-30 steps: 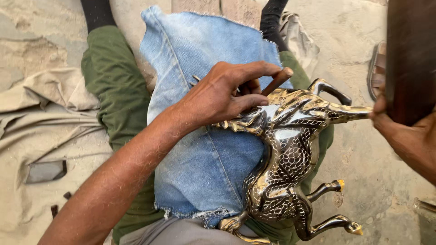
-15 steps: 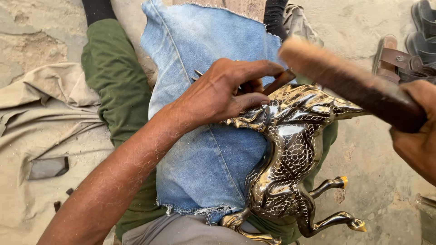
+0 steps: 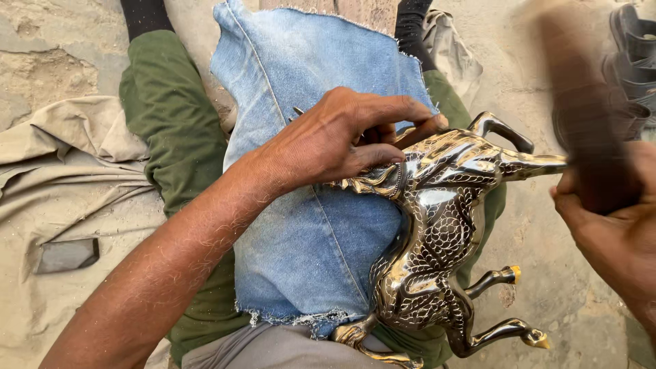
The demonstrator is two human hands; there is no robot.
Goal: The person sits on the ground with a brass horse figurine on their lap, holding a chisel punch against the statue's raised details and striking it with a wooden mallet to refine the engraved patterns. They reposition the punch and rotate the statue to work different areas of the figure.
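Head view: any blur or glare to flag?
Head view: the wooden mallet in the right hand is motion-smeared; the left hand and denim cloth are sharp; the metal horse figure throws bright specular highlights; daylight is soft, shadows faint.

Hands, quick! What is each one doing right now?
Left hand: closed around a thin tool, resting on the shiny metal horse.
Right hand: closed on a blurred dark wooden handle.

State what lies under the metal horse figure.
A blue denim cloth spread over green-trousered legs lies under the metal horse figure. The cloth beneath its body is hidden.
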